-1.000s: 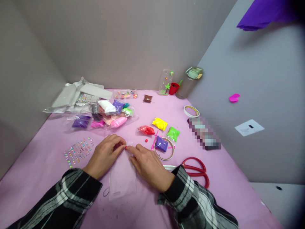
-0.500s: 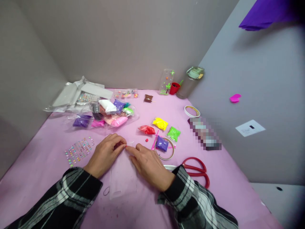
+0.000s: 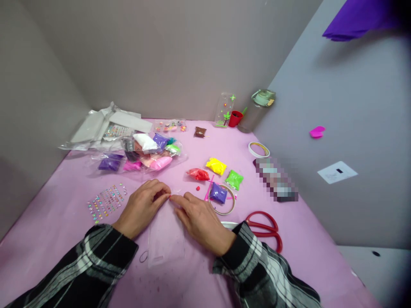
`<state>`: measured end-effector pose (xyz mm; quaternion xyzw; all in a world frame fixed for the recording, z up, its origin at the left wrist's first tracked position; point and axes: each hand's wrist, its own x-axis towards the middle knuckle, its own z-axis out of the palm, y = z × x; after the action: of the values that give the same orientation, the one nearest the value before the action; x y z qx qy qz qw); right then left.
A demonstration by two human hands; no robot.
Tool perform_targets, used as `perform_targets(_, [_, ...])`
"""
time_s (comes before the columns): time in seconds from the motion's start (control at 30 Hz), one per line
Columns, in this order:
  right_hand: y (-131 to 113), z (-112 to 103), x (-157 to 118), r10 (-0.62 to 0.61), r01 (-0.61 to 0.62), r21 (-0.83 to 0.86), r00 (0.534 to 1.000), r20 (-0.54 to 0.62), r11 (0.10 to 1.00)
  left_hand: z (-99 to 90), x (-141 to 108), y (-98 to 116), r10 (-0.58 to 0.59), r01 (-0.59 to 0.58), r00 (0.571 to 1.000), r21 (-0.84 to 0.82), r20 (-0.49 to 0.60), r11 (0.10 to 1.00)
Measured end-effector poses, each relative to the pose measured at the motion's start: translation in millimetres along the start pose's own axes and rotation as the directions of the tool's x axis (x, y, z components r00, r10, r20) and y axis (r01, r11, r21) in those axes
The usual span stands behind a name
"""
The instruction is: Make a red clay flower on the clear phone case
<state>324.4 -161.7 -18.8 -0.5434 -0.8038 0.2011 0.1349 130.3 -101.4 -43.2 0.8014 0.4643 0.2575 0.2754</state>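
Above the far end of a clear phone case [image 3: 166, 246], my two hands meet at the fingertips. My left hand [image 3: 141, 207] is closed in a pinch on a tiny bit of red clay [image 3: 170, 196]. From the other side my right hand [image 3: 204, 220] has its curled fingers against the same bit, its index fingertip touching it; the fingers hide most of the clay. A small red clay ball [image 3: 198, 188] lies just beyond the right hand. Behind it are packets of red clay [image 3: 198, 174], yellow clay [image 3: 216, 166], green clay [image 3: 234, 179] and purple clay [image 3: 218, 193].
Red-handled scissors [image 3: 263, 234] lie by my right sleeve. A tape roll [image 3: 258, 149] and a water bottle [image 3: 257, 111] stand farther right. To the left are a gem sticker sheet [image 3: 107, 203] and bagged clay packets [image 3: 146, 156]. A decorated clear case [image 3: 224, 110] leans at the back wall.
Almost nothing differs. Both hands keep the same place over the phone case, with only a very slight shift of the right fingers.
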Motion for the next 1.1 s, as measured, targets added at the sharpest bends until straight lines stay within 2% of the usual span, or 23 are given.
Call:
perform_targets(0.27, [-2,3,1,-0.030,0.030,-0.149,1.000,0.002,0.988,-1.0,0,1,0.003,-0.003,1.000,0.005,0.007,1.000])
perform_targets(0.33, [-1,4,1,-0.023,0.023,-0.102,1.000,-0.001,0.995,-0.9,0,0,0.006,-0.006,1.000,0.003,0.007,1.000])
perform_targets(0.57, [8,8,4,0.041,-0.024,0.216,0.996,-0.073,0.976,-1.1,0,1,0.008,-0.008,1.000,-0.011,0.004,1.000])
perform_targets(1.1, [4,7,2,0.041,-0.032,0.167,0.998,-0.055,0.985,-1.5,0,2,0.007,-0.007,1.000,-0.018,-0.003,1.000])
